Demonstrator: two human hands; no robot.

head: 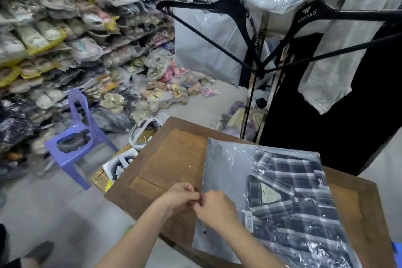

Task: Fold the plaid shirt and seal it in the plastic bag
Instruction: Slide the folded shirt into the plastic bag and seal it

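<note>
A folded dark plaid shirt [298,209] with white stripes lies inside a clear plastic bag [226,163] on a brown wooden table [174,159]. The bag's open left edge runs down near the table's middle. My left hand [180,199] and my right hand [215,209] meet at that edge, both pinching the bag's sealing strip between thumb and fingers. The right hand rests on the bag; the left stays just off it, over the wood. A paper label and a barcode tag show on the shirt's collar.
A purple plastic chair [76,137] stands on the floor to the left. Piles of bagged slippers [65,39] fill the left wall. Black hangers [228,19] on a rack, with plastic bags and garments, hang behind the table. Cardboard boxes [117,165] lie by the table's left side.
</note>
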